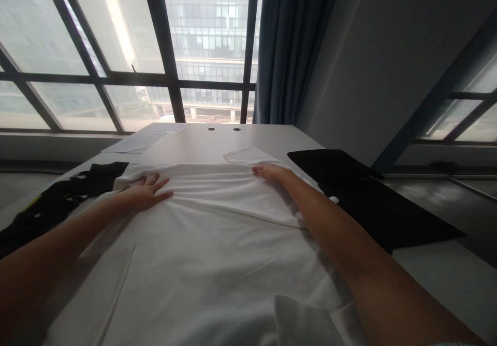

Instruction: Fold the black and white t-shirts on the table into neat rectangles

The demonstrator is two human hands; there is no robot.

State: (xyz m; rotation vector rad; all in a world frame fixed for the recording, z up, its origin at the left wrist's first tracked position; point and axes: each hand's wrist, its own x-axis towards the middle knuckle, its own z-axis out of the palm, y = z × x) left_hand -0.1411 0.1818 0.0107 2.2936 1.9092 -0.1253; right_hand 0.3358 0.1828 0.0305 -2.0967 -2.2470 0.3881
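Note:
A white garment [202,247] lies spread over the near part of the white table, with creases running between my two hands. My left hand [145,193] rests flat on its left side, fingers spread. At the garment's far right edge, my right hand [272,173] has its fingers closed on the white cloth in a pinch. A flat corner of white cloth [248,155] sticks out beyond my right hand. Near the bottom, a folded-over flap [303,320] lies on the garment.
Black fabric [373,206] lies along the table's right side. More black fabric with a yellow mark [77,188] lies on the left. Sheets of paper [142,138] are at the far left of the table [217,147]. Beyond stand windows and a blue curtain [287,51].

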